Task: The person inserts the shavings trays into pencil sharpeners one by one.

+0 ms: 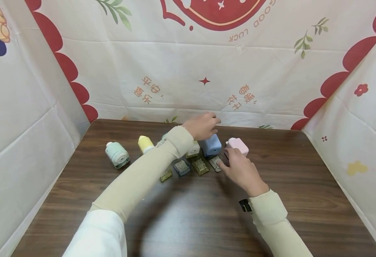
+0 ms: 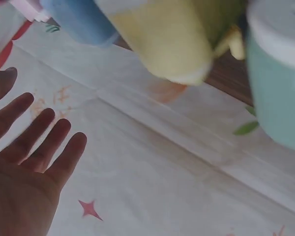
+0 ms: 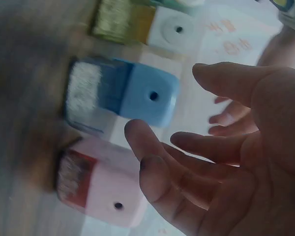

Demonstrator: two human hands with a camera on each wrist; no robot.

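Note:
A row of pencil sharpeners stands on the table. My left hand (image 1: 202, 126), fingers spread and holding nothing in the left wrist view, hovers above and behind the blue sharpener (image 1: 212, 145). My right hand (image 1: 242, 171) is loosely bent with nothing gripped, close to the pink sharpener (image 1: 238, 145). Both sharpeners show a round hole in the right wrist view. A clear tray (image 3: 83, 93) with grey shavings sticks out of the blue one, and a reddish tray (image 3: 74, 178) shows on the pink one. The pale yellow sharpener (image 1: 193, 150) is partly hidden by my left sleeve.
Shavings-filled trays (image 1: 201, 166) lie in front of the row. Left of my left forearm are a mint green sharpener (image 1: 117, 155) and a yellow one (image 1: 145, 143). Printed white cloth (image 1: 188, 64) rises behind and beside the dark wooden table (image 1: 188, 221).

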